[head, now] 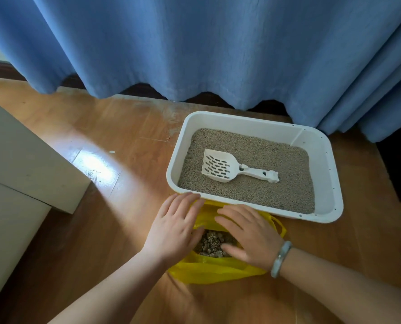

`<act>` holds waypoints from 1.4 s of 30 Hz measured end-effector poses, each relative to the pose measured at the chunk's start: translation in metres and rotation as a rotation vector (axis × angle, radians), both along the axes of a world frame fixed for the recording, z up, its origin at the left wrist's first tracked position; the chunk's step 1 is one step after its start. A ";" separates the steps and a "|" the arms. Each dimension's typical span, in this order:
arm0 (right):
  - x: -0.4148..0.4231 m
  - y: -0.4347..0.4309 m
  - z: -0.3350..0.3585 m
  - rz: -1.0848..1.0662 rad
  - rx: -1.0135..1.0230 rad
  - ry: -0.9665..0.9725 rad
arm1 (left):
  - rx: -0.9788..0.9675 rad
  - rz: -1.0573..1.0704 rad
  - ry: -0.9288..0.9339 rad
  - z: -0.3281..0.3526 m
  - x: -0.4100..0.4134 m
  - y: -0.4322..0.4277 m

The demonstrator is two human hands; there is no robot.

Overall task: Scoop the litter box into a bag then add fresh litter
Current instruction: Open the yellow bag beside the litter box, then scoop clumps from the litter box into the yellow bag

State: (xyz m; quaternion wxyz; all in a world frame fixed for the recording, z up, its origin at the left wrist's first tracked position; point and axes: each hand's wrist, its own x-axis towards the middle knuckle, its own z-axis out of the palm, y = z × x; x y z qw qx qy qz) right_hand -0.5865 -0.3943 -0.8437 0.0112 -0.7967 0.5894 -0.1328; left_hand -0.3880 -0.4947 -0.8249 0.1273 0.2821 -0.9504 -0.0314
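A white litter box (330, 174) sits on the wooden floor, filled with grey litter (276, 190). A white slotted scoop (227, 168) lies flat on the litter, its handle pointing right. In front of the box a yellow plastic bag (213, 268) lies open, with clumped litter (212, 244) visible inside. My left hand (175, 226) rests flat on the bag's left side, fingers straight. My right hand (248, 232), with a pale bangle on the wrist, lies flat over the bag's right side and opening.
A blue curtain (194, 43) hangs behind the litter box, its hem just above the floor. A pale grey furniture edge (19, 164) fills the left side. Wooden floor (115, 141) spreads left of the box.
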 end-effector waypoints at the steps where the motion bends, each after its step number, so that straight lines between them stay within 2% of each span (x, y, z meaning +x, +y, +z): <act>1: -0.001 -0.008 0.006 -0.039 -0.044 -0.042 | -0.003 0.049 0.042 0.003 -0.006 -0.002; 6: -0.008 -0.052 0.021 -0.279 -0.055 -0.097 | 0.027 0.266 0.122 0.007 -0.043 -0.014; 13: -0.018 -0.091 0.018 -0.368 0.022 -0.165 | 0.176 0.451 0.064 -0.003 -0.067 -0.030; 21: -0.053 -0.111 0.000 -0.661 0.361 -0.100 | 0.251 0.552 -0.016 0.009 -0.033 -0.042; 28: -0.065 -0.112 -0.007 -0.727 0.554 -0.052 | 0.328 0.694 0.031 0.001 -0.041 -0.036; 31: -0.071 -0.111 -0.003 -0.768 0.526 0.027 | 0.315 0.688 0.063 -0.004 -0.051 -0.040; 33: -0.072 -0.112 -0.001 -0.709 0.501 0.085 | 0.310 0.682 0.064 -0.008 -0.057 -0.045; 38: -0.082 -0.105 0.010 -0.631 0.382 -0.033 | 0.342 0.681 0.086 -0.017 -0.065 -0.044; 42: -0.099 -0.086 0.025 -0.544 0.375 0.076 | 0.353 0.665 0.075 -0.019 -0.072 -0.040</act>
